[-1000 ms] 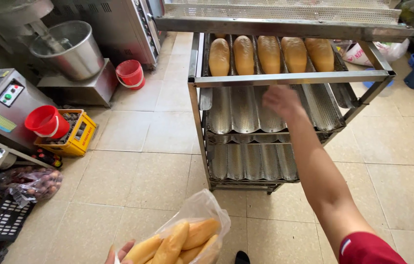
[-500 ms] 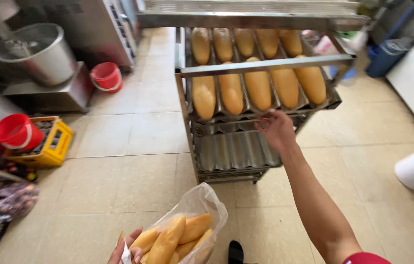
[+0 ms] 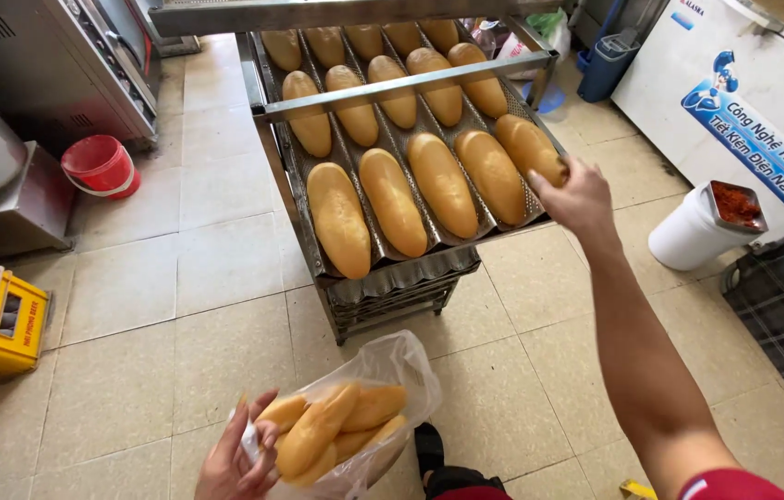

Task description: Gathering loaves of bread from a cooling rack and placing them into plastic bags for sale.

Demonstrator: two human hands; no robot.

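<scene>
R hand (image 3: pixel 579 196) at front-right corner of the baking tray (image 3: pixel 318 264), fingers curled around the end of the rightmost front loaf (image 3: pixel 531 148), closed on it; thumb side not visible so exact grip can't be confirmed beyond contact. R arm stretched forward and up from lower right, elbow nearly straight, red sleeve at bottom edge.

L hand (image 3: pixel 236 458) low at bottom centre, fingers clamped on the mouth of a clear plastic bag (image 3: pixel 401 366), which hangs open twd the rack. Bag holds several bread loaves (image 3: pixel 323 428), lying slanted, touching each other.

Tray is pulled out from the metal rack (image 3: pixel 392 296), tilted down twd the camera; front row has 5 loaves in grooves, side by side, more rows behind under a cross bar (image 3: pixel 401 83).

Open room: bare tiled floor (image 3: pixel 179 278) left of rack, wide. Red bucket (image 3: pixel 100 167) and oven base far left, yellow crate (image 3: pixel 3 324) at left edge, well apart from hands. Right side tighter: white bin (image 3: pixel 688 241) near R forearm, white freezer (image 3: pixel 734 102) behind it
</scene>
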